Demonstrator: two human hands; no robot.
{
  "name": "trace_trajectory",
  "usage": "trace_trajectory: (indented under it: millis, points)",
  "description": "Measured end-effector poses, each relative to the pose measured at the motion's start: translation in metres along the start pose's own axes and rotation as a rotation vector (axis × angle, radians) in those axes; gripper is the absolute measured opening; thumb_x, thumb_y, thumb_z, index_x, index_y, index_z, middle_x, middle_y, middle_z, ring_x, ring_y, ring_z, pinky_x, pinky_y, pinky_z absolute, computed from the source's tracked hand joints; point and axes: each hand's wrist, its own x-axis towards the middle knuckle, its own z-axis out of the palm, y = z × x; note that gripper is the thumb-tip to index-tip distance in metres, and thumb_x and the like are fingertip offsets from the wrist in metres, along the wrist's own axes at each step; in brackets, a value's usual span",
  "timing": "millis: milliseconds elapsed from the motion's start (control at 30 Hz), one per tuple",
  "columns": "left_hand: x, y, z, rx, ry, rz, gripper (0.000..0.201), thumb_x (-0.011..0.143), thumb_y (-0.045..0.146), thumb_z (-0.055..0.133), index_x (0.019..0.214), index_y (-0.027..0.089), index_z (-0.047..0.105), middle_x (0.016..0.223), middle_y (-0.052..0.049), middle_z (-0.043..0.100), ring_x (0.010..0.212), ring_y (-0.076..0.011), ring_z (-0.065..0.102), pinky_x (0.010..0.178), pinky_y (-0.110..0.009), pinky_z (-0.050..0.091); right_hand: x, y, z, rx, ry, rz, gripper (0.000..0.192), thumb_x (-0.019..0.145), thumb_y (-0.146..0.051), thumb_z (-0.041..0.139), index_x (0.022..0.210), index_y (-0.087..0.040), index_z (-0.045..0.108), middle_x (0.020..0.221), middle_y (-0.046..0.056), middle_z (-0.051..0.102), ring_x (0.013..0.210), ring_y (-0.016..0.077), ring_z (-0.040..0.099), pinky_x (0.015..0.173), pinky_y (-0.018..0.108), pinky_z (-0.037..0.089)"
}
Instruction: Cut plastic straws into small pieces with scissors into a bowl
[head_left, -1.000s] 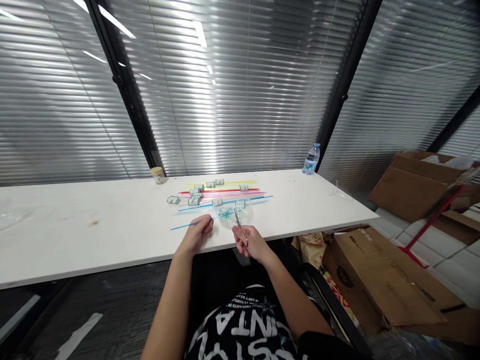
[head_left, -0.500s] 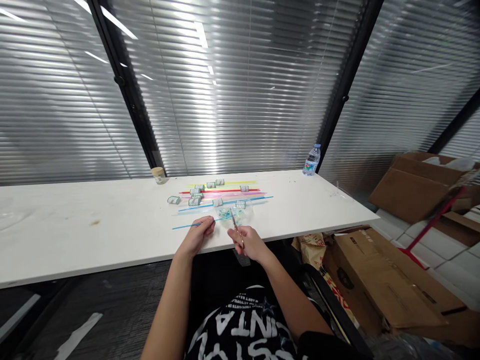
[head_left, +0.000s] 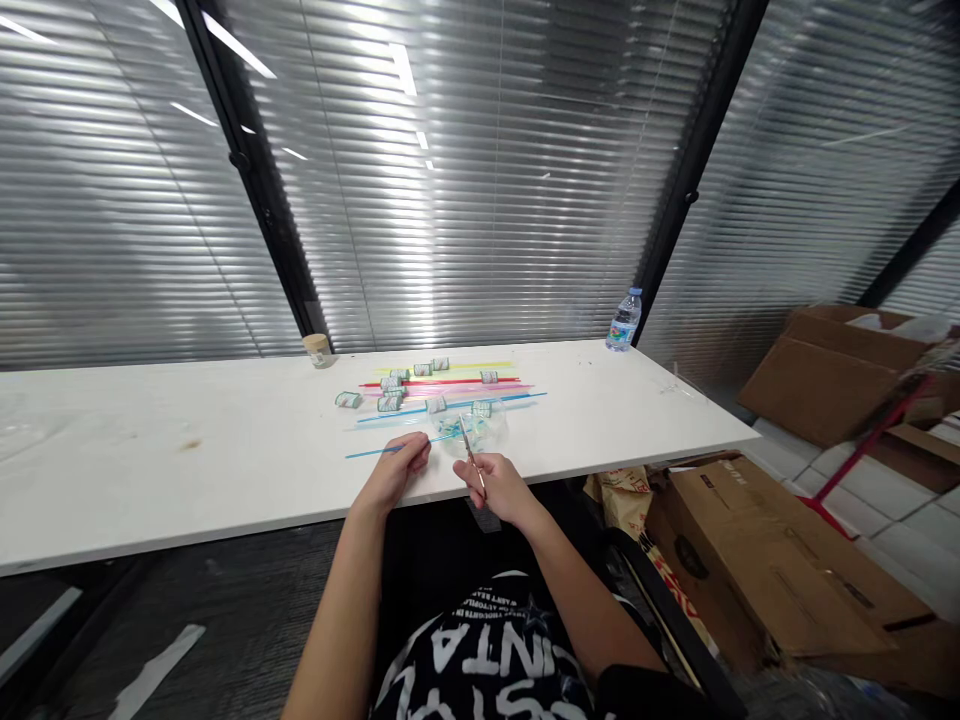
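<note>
One thin, straight blue plastic strip (head_left: 366, 454), lower center of the frame, pinched in a closed left hand (head_left: 406, 455), with its right end over a round, clear plastic bowl (head_left: 496, 430) of bluish snippets (head_left: 450, 428). Gripped in the right hand (head_left: 491, 482): slim metal scissors (head_left: 471, 455) with coppery handles, near the strip's end. At mid-frame, short patterned green-and-white rolls (head_left: 390, 403) among red, pink and yellow strips (head_left: 450, 381) on a smooth white tabletop (head_left: 225, 450). Versus one second earlier: a slight leftward shift and lean of the scissors.
</note>
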Motion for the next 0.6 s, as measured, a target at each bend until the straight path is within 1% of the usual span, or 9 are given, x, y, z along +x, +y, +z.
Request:
trace_trajectory:
  millis: [67, 200, 267, 467, 600]
  points:
    - [0.001, -0.001, -0.001, -0.016, 0.008, 0.006, 0.048, 0.079, 0.054, 0.063, 0.056, 0.018, 0.041, 0.054, 0.005, 0.034, 0.051, -0.0086, 0.028, 0.050, -0.023, 0.023, 0.000, 0.000, 0.000, -0.002, 0.004, -0.001, 0.053, 0.081, -0.066, 0.056, 0.061, -0.019, 0.046, 0.044, -0.004, 0.047, 0.043, 0.0087, 0.039, 0.049, 0.023, 0.031]
    - [0.003, -0.003, -0.002, -0.090, 0.022, 0.004, 0.054, 0.083, 0.064, 0.052, 0.056, 0.019, 0.041, 0.051, 0.005, 0.032, 0.049, -0.0092, 0.028, 0.050, -0.024, 0.026, 0.002, 0.003, -0.003, 0.016, 0.030, 0.013, 0.052, 0.081, -0.067, 0.055, 0.062, -0.019, 0.046, 0.042, -0.005, 0.046, 0.041, 0.0085, 0.038, 0.048, 0.023, 0.031]
    - [0.004, -0.003, -0.002, -0.111, 0.037, -0.003, 0.056, 0.084, 0.063, 0.051, 0.053, 0.019, 0.039, 0.050, 0.005, 0.031, 0.049, -0.0093, 0.028, 0.050, -0.024, 0.026, 0.004, 0.005, -0.004, 0.031, 0.051, 0.019, 0.052, 0.081, -0.067, 0.055, 0.062, -0.020, 0.046, 0.041, -0.005, 0.046, 0.040, 0.0081, 0.036, 0.046, 0.023, 0.029]
    - [0.004, -0.003, -0.002, -0.117, 0.066, -0.025, 0.053, 0.080, 0.055, 0.062, 0.049, 0.018, 0.039, 0.050, 0.005, 0.028, 0.048, -0.0087, 0.029, 0.049, -0.024, 0.024, 0.007, 0.011, -0.005, 0.075, 0.085, 0.028, 0.049, 0.081, -0.065, 0.056, 0.064, -0.021, 0.044, 0.040, -0.005, 0.045, 0.031, 0.0074, 0.032, 0.037, 0.023, 0.023]
    - [0.003, -0.003, -0.002, -0.132, 0.065, -0.027, 0.051, 0.081, 0.053, 0.061, 0.051, 0.018, 0.039, 0.050, 0.005, 0.029, 0.048, -0.0084, 0.029, 0.049, -0.023, 0.023, 0.006, 0.011, -0.006, 0.162, 0.067, 0.061, 0.051, 0.084, -0.067, 0.051, 0.066, -0.020, 0.046, 0.040, -0.004, 0.049, 0.029, 0.0069, 0.034, 0.035, 0.022, 0.021]
